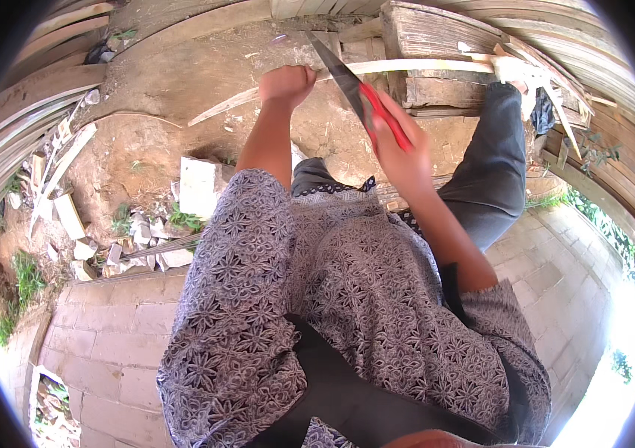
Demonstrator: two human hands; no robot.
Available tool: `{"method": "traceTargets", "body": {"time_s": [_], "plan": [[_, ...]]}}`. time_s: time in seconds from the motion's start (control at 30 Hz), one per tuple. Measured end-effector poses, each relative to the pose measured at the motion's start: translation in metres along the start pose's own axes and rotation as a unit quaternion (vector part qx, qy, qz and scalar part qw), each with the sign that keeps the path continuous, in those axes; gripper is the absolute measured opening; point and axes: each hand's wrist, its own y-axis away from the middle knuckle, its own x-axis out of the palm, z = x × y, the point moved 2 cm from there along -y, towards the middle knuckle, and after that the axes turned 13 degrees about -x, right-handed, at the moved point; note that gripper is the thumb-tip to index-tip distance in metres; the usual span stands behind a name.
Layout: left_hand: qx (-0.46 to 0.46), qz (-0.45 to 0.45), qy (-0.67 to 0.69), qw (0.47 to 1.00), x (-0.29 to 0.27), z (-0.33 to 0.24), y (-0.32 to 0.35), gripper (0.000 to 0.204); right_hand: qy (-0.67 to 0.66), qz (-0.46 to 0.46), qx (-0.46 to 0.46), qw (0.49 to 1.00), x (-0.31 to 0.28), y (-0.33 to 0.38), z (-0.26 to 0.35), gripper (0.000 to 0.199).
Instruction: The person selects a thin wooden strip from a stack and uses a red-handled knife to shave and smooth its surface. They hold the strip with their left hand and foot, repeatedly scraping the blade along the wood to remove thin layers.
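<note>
Saw point(357, 92) w/ red handle in R hand point(401, 142), fingers closed round grip; blade crosses wood strip point(422, 65) just R of L hand point(286, 84), clamped on strip. Hands apart. Wood block point(444, 37) beyond R hand; rubble point(142, 237) L of L hand, nearer body.

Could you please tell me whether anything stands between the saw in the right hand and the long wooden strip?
Nothing visible does: the saw in the right hand crosses the wooden strip just right of the left hand. Whether the blade touches it, I cannot tell.
</note>
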Motion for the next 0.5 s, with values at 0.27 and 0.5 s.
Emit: {"method": "traceTargets", "body": {"time_s": [0.27,0.5], "plan": [[-0.023,-0.011,0.016,1.0,0.004,0.002,-0.002,0.055,0.041,-0.016,-0.065,0.997,-0.002,0.012,0.003,0.04],[-0.009,-0.035,-0.004,0.999,-0.002,-0.007,-0.012,0.053,0.055,-0.064,0.014,0.996,0.081,-0.138,-0.098,0.044]]}}
